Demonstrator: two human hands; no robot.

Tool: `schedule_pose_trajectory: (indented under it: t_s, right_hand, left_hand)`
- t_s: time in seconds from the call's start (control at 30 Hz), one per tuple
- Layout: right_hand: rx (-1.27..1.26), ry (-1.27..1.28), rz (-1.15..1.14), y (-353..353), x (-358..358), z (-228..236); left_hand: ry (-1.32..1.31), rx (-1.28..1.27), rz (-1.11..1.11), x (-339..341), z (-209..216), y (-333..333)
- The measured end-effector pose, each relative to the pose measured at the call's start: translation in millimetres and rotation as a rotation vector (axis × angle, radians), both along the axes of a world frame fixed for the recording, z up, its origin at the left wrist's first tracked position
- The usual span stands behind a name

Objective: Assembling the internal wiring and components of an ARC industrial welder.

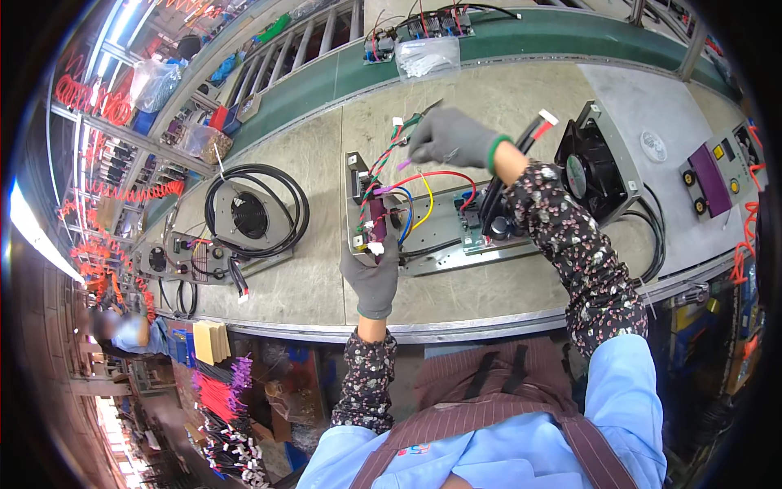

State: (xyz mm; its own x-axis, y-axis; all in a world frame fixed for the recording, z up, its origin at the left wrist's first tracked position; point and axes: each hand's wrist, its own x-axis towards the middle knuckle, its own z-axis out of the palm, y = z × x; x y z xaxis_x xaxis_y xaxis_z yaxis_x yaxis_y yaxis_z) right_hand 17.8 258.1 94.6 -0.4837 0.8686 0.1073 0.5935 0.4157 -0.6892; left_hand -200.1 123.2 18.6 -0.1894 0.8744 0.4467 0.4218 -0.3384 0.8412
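In front of me lies an open metal chassis [448, 258] with a narrow purple end panel [377, 213] at its left. My left hand [371, 281], in a grey glove, closes around the near end of this panel, next to a small white connector [375, 248]. Above the panel, my gloved right hand [458, 138] is closed, with a purple-sleeved wire end [404, 165] at its fingertips. Red, blue and yellow wires [428, 204] loop between the panel and a green circuit board [475, 236]. A twisted red-green wire bundle [385, 155] rises beside the panel.
A black fan [582, 167] in a metal housing stands at the right, near a purple-fronted unit [707, 181]. Another fan unit [248, 215] with coiled black cable sits left. Along the back, a green conveyor [326, 77] carries circuit boards and a plastic bag [428, 57].
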Motion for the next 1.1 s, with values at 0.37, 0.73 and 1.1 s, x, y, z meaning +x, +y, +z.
schedule_pose_trajectory:
  t_s: [0.37, 0.73, 1.1]
  right_hand:
    - [-0.131, 0.234, 0.068, -0.9, -26.8, -30.5]
    - [-0.119, 0.231, 0.084, -0.3, -26.9, -34.1]
    - [-0.125, 0.227, 0.080, -0.9, -28.6, -37.4]
  left_hand:
    - [0.013, 0.009, 0.044, 3.3, 1.7, -3.7]
    - [-0.082, -0.050, 0.148, 11.2, 5.6, -3.8]
    - [-0.021, -0.020, 0.137, 6.7, 1.5, -2.9]
